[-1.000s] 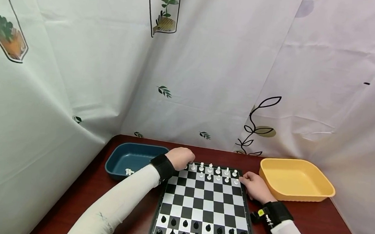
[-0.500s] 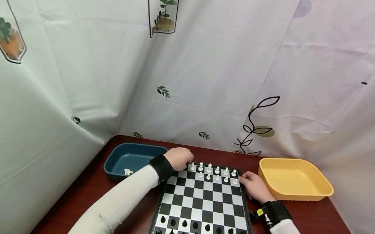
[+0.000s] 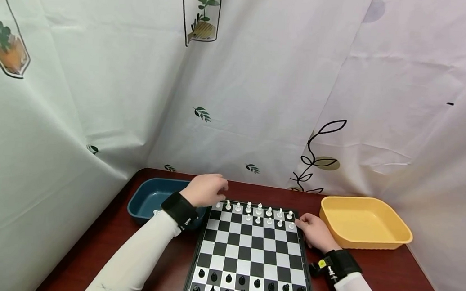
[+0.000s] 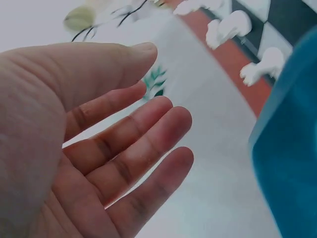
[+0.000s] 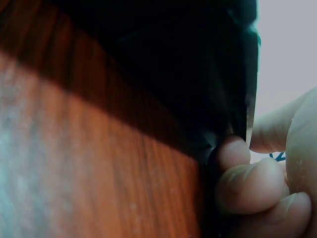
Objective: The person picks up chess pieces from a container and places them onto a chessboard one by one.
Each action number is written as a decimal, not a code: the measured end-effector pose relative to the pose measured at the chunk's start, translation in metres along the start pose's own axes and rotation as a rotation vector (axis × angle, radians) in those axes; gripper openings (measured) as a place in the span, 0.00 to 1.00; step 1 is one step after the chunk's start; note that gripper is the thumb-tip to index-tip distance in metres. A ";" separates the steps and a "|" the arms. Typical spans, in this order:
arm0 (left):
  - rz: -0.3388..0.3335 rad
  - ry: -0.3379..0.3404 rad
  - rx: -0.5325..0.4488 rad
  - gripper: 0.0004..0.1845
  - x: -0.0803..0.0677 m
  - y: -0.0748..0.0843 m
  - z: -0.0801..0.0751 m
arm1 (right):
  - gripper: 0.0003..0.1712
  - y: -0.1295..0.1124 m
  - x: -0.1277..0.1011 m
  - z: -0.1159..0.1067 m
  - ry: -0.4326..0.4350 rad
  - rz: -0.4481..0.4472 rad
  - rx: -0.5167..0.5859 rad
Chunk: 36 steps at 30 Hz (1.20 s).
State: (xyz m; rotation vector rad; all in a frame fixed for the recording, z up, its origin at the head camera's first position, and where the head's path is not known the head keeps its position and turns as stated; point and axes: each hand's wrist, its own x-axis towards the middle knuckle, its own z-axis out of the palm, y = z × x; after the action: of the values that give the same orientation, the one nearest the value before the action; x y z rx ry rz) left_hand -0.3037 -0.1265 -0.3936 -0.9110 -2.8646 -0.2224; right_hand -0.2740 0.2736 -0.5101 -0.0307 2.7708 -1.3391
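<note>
**Left hand empty over the bin, right steadying the board**

Head view: the left hand (image 3: 204, 189) hovers at the blue bin (image 3: 148, 198) rim, at 10 o'clock from the board (image 3: 251, 255); a white piece (image 3: 156, 212) lies inside. The right hand (image 3: 316, 232) rests on the board's 2 o'clock corner.

Left wrist: fingers (image 4: 143, 144) spread, holding nothing — white pieces (image 4: 260, 67) stand just beyond.

Right wrist: fingertips (image 5: 237, 168) curl against the board edge — a nudge there could topple pieces.
</note>
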 end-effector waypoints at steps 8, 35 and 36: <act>-0.115 0.142 -0.052 0.12 -0.032 -0.025 -0.020 | 0.12 0.002 0.001 -0.001 -0.006 0.013 0.019; -0.446 -0.018 -0.134 0.16 -0.088 -0.089 -0.012 | 0.12 0.000 -0.001 -0.002 -0.018 0.007 0.011; -0.451 -0.027 -0.138 0.16 -0.089 -0.089 -0.011 | 0.12 0.000 0.000 -0.001 -0.019 0.007 0.011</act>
State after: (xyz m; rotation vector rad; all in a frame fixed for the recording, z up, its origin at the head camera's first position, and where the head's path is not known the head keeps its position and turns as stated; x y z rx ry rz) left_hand -0.2826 -0.2501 -0.4065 -0.2703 -3.0715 -0.4571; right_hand -0.2737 0.2747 -0.5094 -0.0330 2.7450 -1.3447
